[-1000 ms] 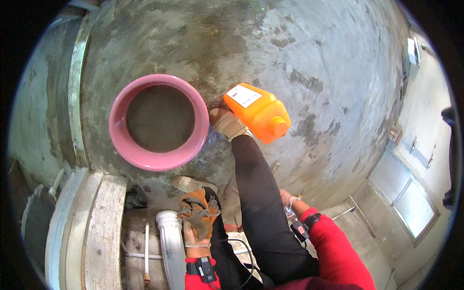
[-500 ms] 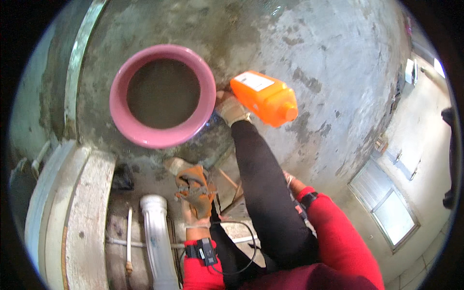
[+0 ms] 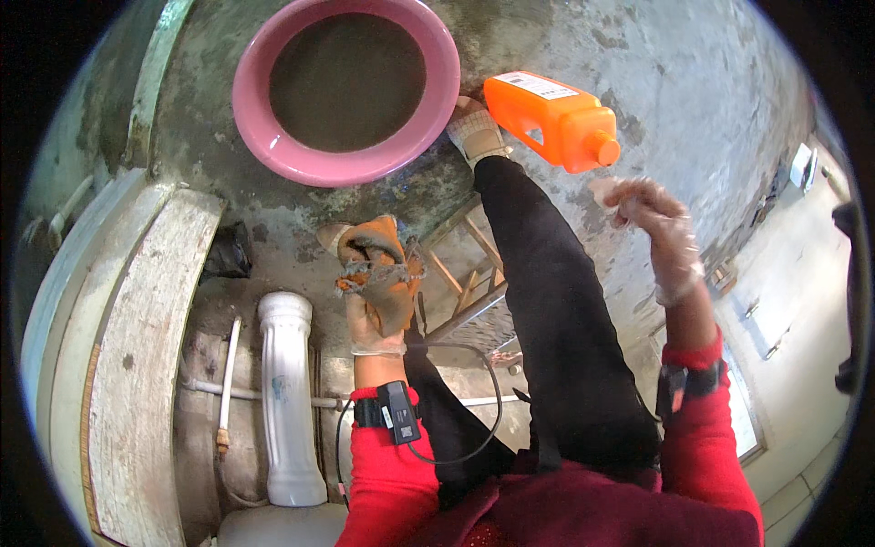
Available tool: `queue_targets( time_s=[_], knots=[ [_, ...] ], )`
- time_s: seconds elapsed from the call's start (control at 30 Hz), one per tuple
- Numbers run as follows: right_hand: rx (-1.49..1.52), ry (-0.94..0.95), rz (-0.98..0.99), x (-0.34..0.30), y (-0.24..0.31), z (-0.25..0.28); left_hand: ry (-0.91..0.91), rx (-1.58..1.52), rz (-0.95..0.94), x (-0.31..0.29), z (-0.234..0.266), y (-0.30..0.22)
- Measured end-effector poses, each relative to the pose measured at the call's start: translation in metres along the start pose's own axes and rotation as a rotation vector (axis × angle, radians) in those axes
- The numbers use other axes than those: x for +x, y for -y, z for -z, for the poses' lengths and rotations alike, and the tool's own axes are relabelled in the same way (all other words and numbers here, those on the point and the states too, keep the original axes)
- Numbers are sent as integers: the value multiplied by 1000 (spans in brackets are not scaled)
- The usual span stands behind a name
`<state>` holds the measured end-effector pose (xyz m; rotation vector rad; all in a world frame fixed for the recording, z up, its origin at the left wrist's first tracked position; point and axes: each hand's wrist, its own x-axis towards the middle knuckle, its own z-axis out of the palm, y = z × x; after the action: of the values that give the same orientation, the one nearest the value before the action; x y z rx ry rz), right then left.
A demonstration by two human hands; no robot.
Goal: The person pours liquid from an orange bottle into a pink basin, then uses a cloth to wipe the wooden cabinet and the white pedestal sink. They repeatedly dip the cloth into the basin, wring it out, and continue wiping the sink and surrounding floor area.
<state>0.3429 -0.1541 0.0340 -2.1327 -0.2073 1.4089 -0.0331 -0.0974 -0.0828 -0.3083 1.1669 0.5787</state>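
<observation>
My left hand (image 3: 365,325), in a clear thin glove, is closed around an orange, shoe-like piece (image 3: 394,296) with ragged grey fluffy trim and a dark opening. It is held up low and left of centre. In a similar glove, my right hand (image 3: 652,219) hangs over the floor at the right, its fingers loosely bent and apart, nothing visible in them. Just beyond those fingertips an orange bottle (image 3: 547,118) with a white label lies with its capped end toward the hand. A pink basin (image 3: 255,100) of murky grey water stands at the upper left.
My foot in a pale sandal (image 3: 477,135) is between basin and bottle. A wooden frame (image 3: 474,242) lies beside my black-trousered leg. At the left are a white pedestal (image 3: 290,401), thin pipes (image 3: 230,374), a black bag (image 3: 228,251) and a worn board (image 3: 155,365).
My right hand has come up from beside my leg to near the bottle's cap. My left hand still holds the orange piece. The view has shifted, so basin and bottle sit higher.
</observation>
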Motion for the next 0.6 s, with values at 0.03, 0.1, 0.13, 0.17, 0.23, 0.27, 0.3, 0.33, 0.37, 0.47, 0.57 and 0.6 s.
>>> queue_targets(
  time_s=[0.03, 0.1, 0.13, 0.17, 0.23, 0.27, 0.3, 0.33, 0.37, 0.47, 0.57, 0.6],
  knots=[
    [-129, 20, 145, -10, 38, -15, -40, 51, -29, 2, 0, -1],
    [-83, 104, 222, -23, 90, -58, -25, 49, -15, 5, -2, -6],
    [-39, 186, 269, -25, 105, -81, -9, 74, -31, 9, -4, -10],
    [178, 299, 286, -26, 111, -108, -53, 108, -51, 13, -7, -14],
    [392, 433, 294, -10, 112, -150, 109, 34, -55, 20, -16, -20],
    [425, 411, 223, 1, 108, -165, 103, 41, -33, 23, -19, -26],
    [462, 397, 150, 15, 102, -177, 54, 58, -8, 25, -23, -30],
    [478, 296, 126, 24, 95, -187, 346, 65, 137, 32, -27, -44],
    [497, 197, 102, 32, 89, -198, 223, 122, 56, 35, -32, -45],
    [465, 81, 224, 48, 77, -216, 69, 117, -86, 45, -45, -50],
    [450, 79, 243, 55, 75, -221, 161, 69, -89, 52, -60, -58],
    [502, 89, 206, 56, 76, -221, 147, 216, -143, 53, -63, -61]
  ],
)
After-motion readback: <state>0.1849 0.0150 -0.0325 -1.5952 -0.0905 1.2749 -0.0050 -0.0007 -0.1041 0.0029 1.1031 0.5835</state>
